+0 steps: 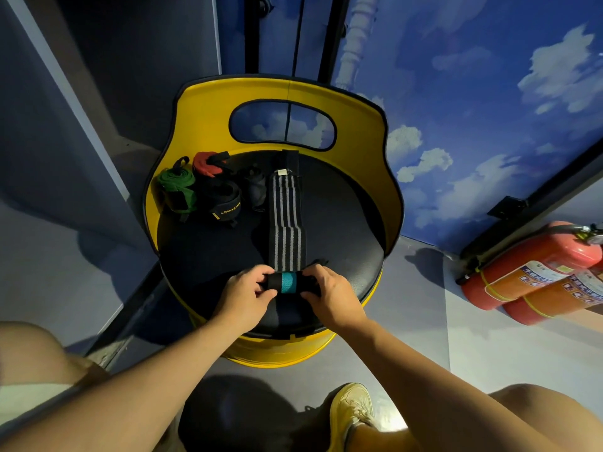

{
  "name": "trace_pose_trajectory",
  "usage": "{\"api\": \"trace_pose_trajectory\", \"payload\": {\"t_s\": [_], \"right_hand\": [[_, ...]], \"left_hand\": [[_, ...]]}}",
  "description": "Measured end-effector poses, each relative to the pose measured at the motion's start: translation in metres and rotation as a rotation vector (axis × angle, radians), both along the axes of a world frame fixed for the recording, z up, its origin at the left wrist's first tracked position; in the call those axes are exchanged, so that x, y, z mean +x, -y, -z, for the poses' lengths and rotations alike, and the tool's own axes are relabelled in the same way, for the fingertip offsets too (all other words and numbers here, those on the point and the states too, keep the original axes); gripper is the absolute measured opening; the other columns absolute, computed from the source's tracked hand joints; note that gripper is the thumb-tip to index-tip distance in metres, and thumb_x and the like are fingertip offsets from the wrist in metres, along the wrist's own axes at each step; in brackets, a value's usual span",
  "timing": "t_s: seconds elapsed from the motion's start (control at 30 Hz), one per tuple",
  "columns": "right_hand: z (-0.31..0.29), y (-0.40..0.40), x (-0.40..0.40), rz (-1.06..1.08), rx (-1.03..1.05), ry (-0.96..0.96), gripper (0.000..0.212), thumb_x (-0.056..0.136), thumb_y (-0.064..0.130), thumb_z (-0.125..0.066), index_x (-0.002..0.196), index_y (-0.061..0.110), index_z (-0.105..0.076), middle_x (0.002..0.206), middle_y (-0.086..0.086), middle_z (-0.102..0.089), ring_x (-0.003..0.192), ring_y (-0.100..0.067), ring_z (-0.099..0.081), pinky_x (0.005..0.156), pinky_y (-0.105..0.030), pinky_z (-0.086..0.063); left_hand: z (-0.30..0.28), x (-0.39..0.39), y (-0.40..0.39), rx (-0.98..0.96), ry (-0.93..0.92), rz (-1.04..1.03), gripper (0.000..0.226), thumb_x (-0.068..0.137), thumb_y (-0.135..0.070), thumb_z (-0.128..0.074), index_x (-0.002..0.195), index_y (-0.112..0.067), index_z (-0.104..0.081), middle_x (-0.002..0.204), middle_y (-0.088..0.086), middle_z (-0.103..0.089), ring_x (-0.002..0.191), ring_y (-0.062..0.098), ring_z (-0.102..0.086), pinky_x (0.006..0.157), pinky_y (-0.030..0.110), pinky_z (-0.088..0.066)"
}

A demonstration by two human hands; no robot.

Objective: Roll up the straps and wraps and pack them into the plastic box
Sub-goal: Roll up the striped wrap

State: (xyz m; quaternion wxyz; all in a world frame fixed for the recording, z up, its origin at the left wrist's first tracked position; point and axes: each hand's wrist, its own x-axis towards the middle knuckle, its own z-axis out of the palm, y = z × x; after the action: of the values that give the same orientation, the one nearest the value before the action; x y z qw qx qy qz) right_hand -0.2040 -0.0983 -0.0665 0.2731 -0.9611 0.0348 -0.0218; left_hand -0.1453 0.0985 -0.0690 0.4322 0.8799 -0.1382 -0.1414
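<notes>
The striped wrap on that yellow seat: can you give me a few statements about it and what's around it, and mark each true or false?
1. Both hands, left hand and right hand, grip the rolled end of the striped wrap. True.
2. The striped wrap is fully rolled up. False: most of it lies flat across the black seat.
3. A green wrap sits at the seat's far left. True.
4. The fire extinguishers stand on the seat. False: they lie on the floor to the right.
</notes>
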Motion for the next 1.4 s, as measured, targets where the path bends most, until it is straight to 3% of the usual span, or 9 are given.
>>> {"api": "trace_pose_trajectory", "payload": {"t_s": [0.3, 0.47, 0.63, 0.8, 0.93, 1.1, 1.27, 1.4], "right_hand": [[0.001, 0.004, 0.013, -0.025, 0.019, -0.017, 0.032, 0.099, 0.025, -0.059, 0.129, 0.017, -0.061, 0.119, -0.005, -0.064, 0.106, -0.019, -0.059, 0.091, -0.031, -0.053], [0.004, 0.008, 0.028, 0.001, 0.006, -0.046, 0.034, 0.104, 0.031, -0.050, 0.130, 0.014, -0.061, 0.116, -0.007, -0.061, 0.103, -0.019, -0.054, 0.089, -0.033, -0.051], [0.007, 0.009, 0.041, 0.079, -0.025, -0.085, 0.037, 0.105, 0.038, -0.045, 0.127, 0.016, -0.064, 0.113, -0.007, -0.057, 0.103, -0.023, -0.050, 0.089, -0.039, -0.049], [0.004, 0.005, 0.047, 0.186, -0.060, -0.026, 0.033, 0.101, 0.041, -0.051, 0.122, 0.020, -0.065, 0.112, -0.003, -0.069, 0.104, -0.024, -0.055, 0.088, -0.040, -0.049], [0.003, 0.006, 0.048, 0.196, -0.013, -0.016, 0.031, 0.100, 0.041, -0.054, 0.121, 0.019, -0.062, 0.108, -0.005, -0.070, 0.102, -0.025, -0.056, 0.086, -0.043, -0.051], [0.005, 0.004, 0.043, 0.169, -0.002, 0.009, 0.030, 0.100, 0.038, -0.053, 0.120, 0.017, -0.063, 0.115, -0.003, -0.067, 0.102, -0.021, -0.054, 0.088, -0.038, -0.049], [0.002, 0.002, 0.038, 0.167, 0.058, -0.009, 0.025, 0.098, 0.035, -0.057, 0.116, 0.018, -0.061, 0.110, -0.001, -0.064, 0.096, -0.015, -0.053, 0.082, -0.034, -0.052], [-0.003, 0.004, 0.033, 0.134, 0.143, -0.056, 0.027, 0.099, 0.031, -0.058, 0.122, 0.017, -0.062, 0.114, 0.000, -0.065, 0.097, -0.013, -0.059, 0.083, -0.028, -0.053]], "left_hand": [[0.001, 0.015, 0.007, 0.190, 0.011, 0.050, 0.036, 0.102, -0.028, -0.055, 0.136, -0.017, -0.057, 0.123, 0.002, -0.054, 0.112, 0.022, -0.055, 0.094, 0.033, -0.047], [-0.003, 0.031, 0.018, 0.257, -0.019, 0.009, 0.042, 0.106, -0.034, -0.046, 0.139, -0.009, -0.054, 0.134, 0.007, -0.049, 0.121, 0.024, -0.051, 0.093, 0.030, -0.041], [-0.003, 0.046, 0.027, 0.217, -0.098, -0.139, 0.034, 0.101, -0.037, -0.055, 0.114, -0.010, -0.071, 0.115, 0.008, -0.067, 0.102, 0.021, -0.061, 0.082, 0.030, -0.049], [-0.007, 0.046, 0.035, 0.023, -0.104, -0.316, 0.025, 0.095, -0.025, -0.068, 0.118, -0.016, -0.066, 0.119, 0.001, -0.068, 0.100, 0.013, -0.059, 0.077, 0.025, -0.046], [-0.006, 0.043, 0.035, -0.024, -0.069, -0.297, 0.024, 0.096, -0.024, -0.067, 0.119, -0.019, -0.068, 0.118, 0.003, -0.069, 0.107, 0.019, -0.064, 0.083, 0.028, -0.053], [-0.001, 0.037, 0.027, -0.059, -0.072, -0.226, 0.034, 0.090, -0.025, -0.074, 0.122, -0.020, -0.067, 0.111, -0.006, -0.066, 0.102, 0.012, -0.064, 0.075, 0.015, -0.048], [0.005, 0.028, 0.017, -0.005, -0.050, -0.086, 0.057, 0.079, -0.011, -0.083, 0.127, -0.026, -0.057, 0.119, -0.002, -0.062, 0.108, 0.016, -0.063, 0.094, 0.038, -0.057], [0.005, 0.021, 0.013, 0.037, 0.031, -0.032, 0.052, 0.082, -0.016, -0.081, 0.127, -0.027, -0.057, 0.119, -0.006, -0.057, 0.108, 0.016, -0.059, 0.093, 0.034, -0.053]]}}
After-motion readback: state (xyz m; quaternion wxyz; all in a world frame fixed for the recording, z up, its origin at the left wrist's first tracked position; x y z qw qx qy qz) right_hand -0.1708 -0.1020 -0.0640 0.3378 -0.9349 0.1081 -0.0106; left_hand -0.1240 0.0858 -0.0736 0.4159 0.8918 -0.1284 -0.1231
